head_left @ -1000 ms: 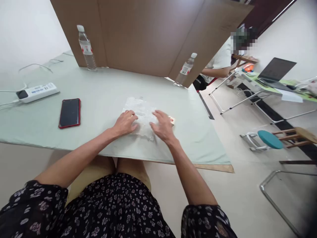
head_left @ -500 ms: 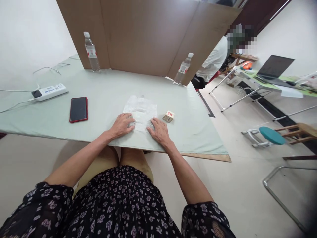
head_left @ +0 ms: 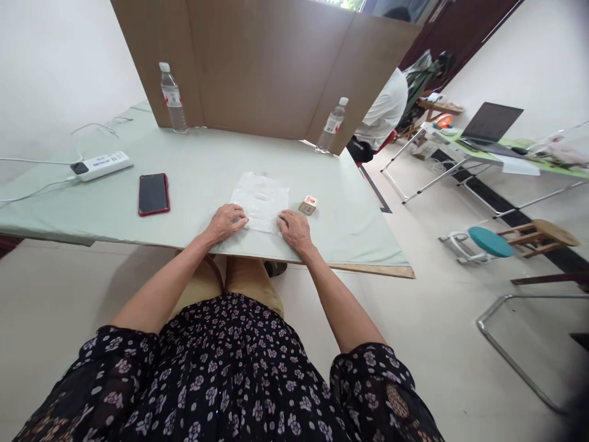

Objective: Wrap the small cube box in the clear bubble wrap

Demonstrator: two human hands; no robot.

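Near the front edge of the counter (head_left: 202, 178), the translucent sheet (head_left: 263, 199) spreads away from left hand (head_left: 227, 221) and right hand (head_left: 295, 228), each touching a near corner; whether either grip pinches, I cannot tell.

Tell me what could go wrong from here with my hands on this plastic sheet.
Your right hand is close to the small cardboard box, so a sideways sweep might knock it. The clear plastic sheet looks crinkled, so it could bunch up if your left hand pulls unevenly.
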